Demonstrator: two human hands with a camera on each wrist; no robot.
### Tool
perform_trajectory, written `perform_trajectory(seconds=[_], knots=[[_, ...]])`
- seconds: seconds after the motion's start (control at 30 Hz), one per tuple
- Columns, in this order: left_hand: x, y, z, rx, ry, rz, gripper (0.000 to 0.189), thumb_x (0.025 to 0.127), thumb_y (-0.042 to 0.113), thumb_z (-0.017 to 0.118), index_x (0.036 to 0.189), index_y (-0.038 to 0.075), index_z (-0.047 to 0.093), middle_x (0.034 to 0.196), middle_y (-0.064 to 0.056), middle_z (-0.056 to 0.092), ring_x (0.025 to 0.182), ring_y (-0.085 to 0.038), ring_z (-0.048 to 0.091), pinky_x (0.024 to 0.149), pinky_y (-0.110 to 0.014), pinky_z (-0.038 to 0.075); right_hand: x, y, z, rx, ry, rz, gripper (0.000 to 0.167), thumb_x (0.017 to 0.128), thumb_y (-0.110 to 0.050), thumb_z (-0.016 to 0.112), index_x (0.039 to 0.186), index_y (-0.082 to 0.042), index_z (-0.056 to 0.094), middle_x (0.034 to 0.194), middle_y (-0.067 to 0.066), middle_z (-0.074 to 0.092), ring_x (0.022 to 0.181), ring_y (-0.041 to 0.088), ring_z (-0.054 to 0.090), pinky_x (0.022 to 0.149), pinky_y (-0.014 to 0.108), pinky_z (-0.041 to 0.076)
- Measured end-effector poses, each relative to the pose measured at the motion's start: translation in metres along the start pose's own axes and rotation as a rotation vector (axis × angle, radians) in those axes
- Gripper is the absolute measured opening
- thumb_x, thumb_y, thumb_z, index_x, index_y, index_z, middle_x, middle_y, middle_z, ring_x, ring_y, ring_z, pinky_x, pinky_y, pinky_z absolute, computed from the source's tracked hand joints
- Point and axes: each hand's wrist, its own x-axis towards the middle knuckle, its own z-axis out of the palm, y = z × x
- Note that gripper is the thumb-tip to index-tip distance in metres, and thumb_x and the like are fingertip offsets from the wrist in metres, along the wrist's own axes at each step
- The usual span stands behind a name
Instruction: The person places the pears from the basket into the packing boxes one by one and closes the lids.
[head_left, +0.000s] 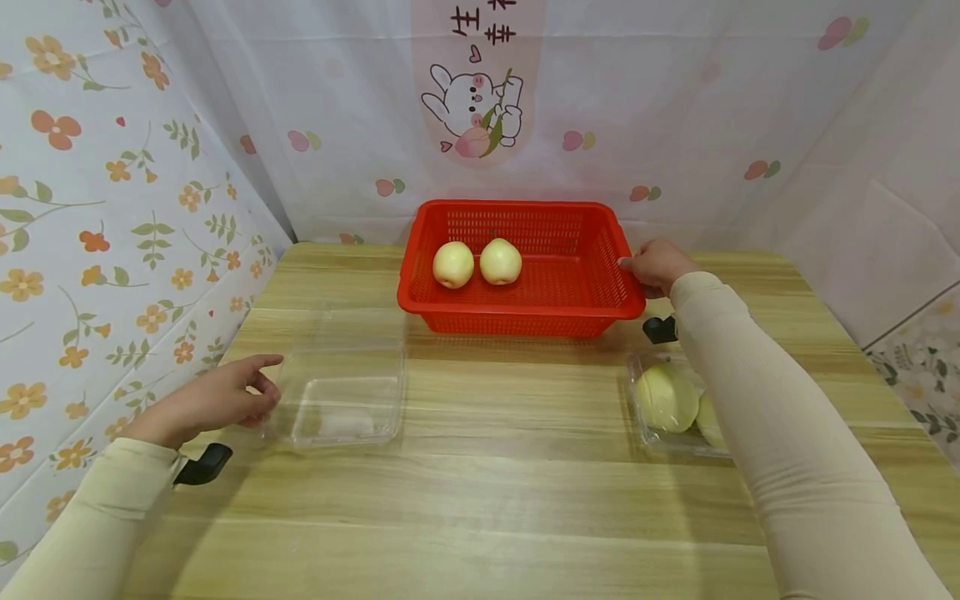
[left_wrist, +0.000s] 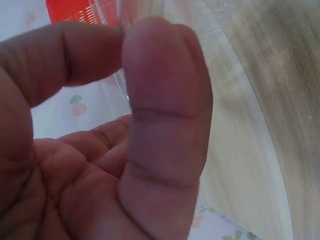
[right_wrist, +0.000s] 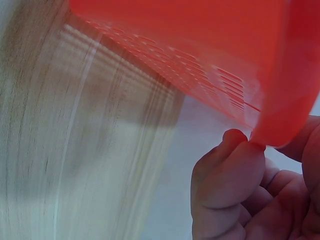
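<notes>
The right hand (head_left: 660,265) pinches the red rectangular plastic basket (head_left: 517,321) at its three o'clock; the left hand (head_left: 225,393) pinches the clear plastic box (head_left: 351,400) at nine o'clock.

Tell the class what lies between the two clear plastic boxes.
In the head view, bare wooden tabletop separates them; the red basket sits farther back.

- Bench (head_left: 480,508): light tan, streaked wood grain.
- Basket (head_left: 517,324), far edge: solid red, slotted pattern.
- Fruits (head_left: 500,263) in basket: pale yellow.
- Box (head_left: 348,364), near left edge: colourless.
- Cloth (head_left: 82,275), left edge: white, orange flowers, green leaves.
- Sleeves (head_left: 810,475): plain cream.
</notes>
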Motion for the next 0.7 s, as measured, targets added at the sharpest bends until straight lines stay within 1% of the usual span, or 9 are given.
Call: perform_trajectory(seconds=[0.2, 0.33, 0.47, 0.63, 0.7], knots=[[0.001, 0.0027, 0.0006, -0.02, -0.023, -0.01, 0.075, 0.093, -0.001, 0.054, 0.153, -0.009, 0.009, 0.107, -0.019, 0.053, 0.083, -0.026, 0.057, 0.069, -0.038, 0.054, 0.0011, 0.0006, -0.0007, 0.003, 0.006, -0.006, 0.028, 0.103, -0.022, 0.053, 0.106, 0.006, 0.049, 0.089, 0.015, 0.063, 0.067, 0.018, 0.065, 0.067, 0.035, 0.059], [0.0009, 0.0018, 0.001, -0.011, -0.012, 0.007, 0.069, 0.097, 0.003, 0.055, 0.152, -0.009, 0.014, 0.105, -0.019, 0.054, 0.082, -0.027, 0.059, 0.069, -0.038, 0.054, 0.0046, 0.002, -0.0006, 0.002, 0.008, -0.005, 0.027, 0.103, -0.021, 0.053, 0.106, 0.005, 0.049, 0.088, 0.013, 0.064, 0.066, 0.018, 0.065, 0.065, 0.033, 0.059], [0.002, -0.0006, 0.002, 0.01, 0.014, 0.032, 0.06, 0.101, 0.008, 0.052, 0.149, -0.01, 0.021, 0.103, -0.018, 0.056, 0.081, -0.027, 0.062, 0.069, -0.036, 0.056, 0.007, 0.0035, -0.0006, 0.001, 0.005, -0.006, 0.027, 0.103, -0.022, 0.053, 0.105, 0.005, 0.049, 0.087, 0.013, 0.064, 0.066, 0.017, 0.066, 0.066, 0.033, 0.059], [0.0052, -0.0016, 0.0037, 0.027, 0.045, 0.054, 0.052, 0.102, 0.01, 0.051, 0.144, -0.01, 0.029, 0.102, -0.017, 0.057, 0.082, -0.025, 0.064, 0.07, -0.036, 0.056, 0.0059, 0.0038, -0.0007, 0.0, 0.005, 0.0, 0.028, 0.103, -0.022, 0.053, 0.107, 0.004, 0.048, 0.09, 0.015, 0.064, 0.067, 0.018, 0.066, 0.067, 0.034, 0.059], [0.0059, -0.0011, 0.0045, 0.017, 0.049, 0.06, 0.05, 0.102, 0.01, 0.052, 0.142, -0.011, 0.031, 0.101, -0.016, 0.056, 0.083, -0.025, 0.064, 0.07, -0.035, 0.057, 0.005, 0.0036, -0.0006, 0.004, 0.004, 0.001, 0.027, 0.103, -0.022, 0.053, 0.108, 0.004, 0.048, 0.09, 0.015, 0.064, 0.067, 0.018, 0.066, 0.067, 0.034, 0.059]])
